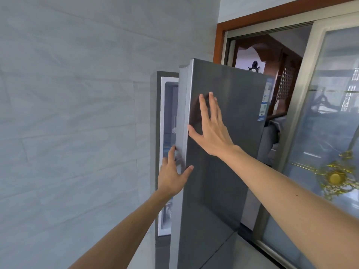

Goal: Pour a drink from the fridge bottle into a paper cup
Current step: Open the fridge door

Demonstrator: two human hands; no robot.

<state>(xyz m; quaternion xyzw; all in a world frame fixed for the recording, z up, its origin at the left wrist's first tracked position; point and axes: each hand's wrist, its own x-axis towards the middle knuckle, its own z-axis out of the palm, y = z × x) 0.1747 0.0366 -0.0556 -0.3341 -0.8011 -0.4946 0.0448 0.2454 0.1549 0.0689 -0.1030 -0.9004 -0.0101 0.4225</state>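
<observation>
A grey fridge stands against the tiled wall with its upper door [229, 152] swung partly ajar. My right hand [211, 127] lies flat on the door's outer face, fingers straight and spread. My left hand [172, 175] is at the door's left edge, fingers reaching behind the white gasket and thumb on the front. A narrow slice of the lit fridge interior [168, 133] shows through the gap. No bottle or paper cup is in view.
A pale tiled wall [77, 113] fills the left side. To the right is a sliding glass door [330, 133] in a metal frame with a gold ornament, and a wood-trimmed opening behind the fridge. Stickers sit on the fridge door's right edge.
</observation>
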